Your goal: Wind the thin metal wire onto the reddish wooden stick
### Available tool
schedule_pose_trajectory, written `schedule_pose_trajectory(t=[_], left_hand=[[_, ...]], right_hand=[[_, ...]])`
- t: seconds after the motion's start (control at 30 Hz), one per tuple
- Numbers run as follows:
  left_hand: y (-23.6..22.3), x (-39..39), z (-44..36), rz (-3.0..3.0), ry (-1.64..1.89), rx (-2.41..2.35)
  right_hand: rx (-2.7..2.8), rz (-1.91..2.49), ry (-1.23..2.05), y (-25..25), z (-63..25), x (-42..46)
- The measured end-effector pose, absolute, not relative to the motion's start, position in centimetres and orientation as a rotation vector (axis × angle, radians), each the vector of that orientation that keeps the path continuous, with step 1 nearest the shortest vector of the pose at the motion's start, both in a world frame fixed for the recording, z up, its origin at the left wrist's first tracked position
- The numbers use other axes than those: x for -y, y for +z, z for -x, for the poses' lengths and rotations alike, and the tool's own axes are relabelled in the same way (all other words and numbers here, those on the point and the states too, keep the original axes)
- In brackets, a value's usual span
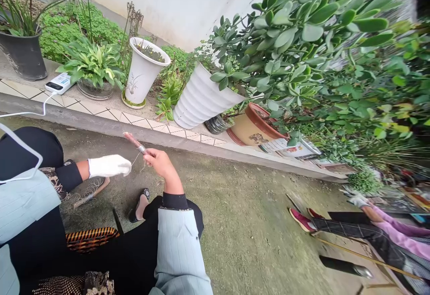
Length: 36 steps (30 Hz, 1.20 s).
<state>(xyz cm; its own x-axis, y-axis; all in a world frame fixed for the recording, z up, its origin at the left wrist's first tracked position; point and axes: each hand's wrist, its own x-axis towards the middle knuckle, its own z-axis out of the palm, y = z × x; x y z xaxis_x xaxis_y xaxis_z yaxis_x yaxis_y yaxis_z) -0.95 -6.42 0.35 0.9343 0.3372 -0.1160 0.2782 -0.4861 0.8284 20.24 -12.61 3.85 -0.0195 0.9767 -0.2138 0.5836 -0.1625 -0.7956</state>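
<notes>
My right hand (159, 163) is bare and closed around a short pinkish-brown stick (132, 140), whose far end points up and left. Silvery wrapping (142, 149) circles the stick just beyond my fingers. From there a thin pale wire (135, 158) runs down to my left hand (110, 166), which wears a white glove and has its fingers pinched together at the wire's end. On the ground below the glove lies a wooden stick (101, 186) with loose loops of wire about it, partly hidden by my left arm.
An orange and black woven basket (92, 237) sits between my legs. Along the tiled ledge (137, 120) stand a white power bank (60, 83) with a cable, a white pot (143, 75), a ribbed white planter (204, 98) and a tan pot (255, 127). Another person (386, 228) sits at right.
</notes>
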Motion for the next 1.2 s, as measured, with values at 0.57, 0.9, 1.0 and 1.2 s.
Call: schedule_pose_trajectory(t=[0.57, 0.9, 1.0, 1.2], left_hand=[[0.1, 5.6, 1.5, -1.96, 0.159, -0.368], [0.3, 6.8, 1.2, -2.326, 0.021, -0.238], [0.5, 6.2, 1.3, -2.385, 0.091, -0.29], [0.0, 4.4, 1.8, -2.155, 0.218, -0.44]], right_hand=[[1.564, 1.306, 1.587, 4.9, -21.1, 13.5], [2.013, 2.467, 0.799, 2.6, -18.1, 11.6], [2.258, 2.452, 1.174, 2.8, -17.1, 11.9], [1.986, 1.424, 1.881, 4.4, -19.4, 13.3]])
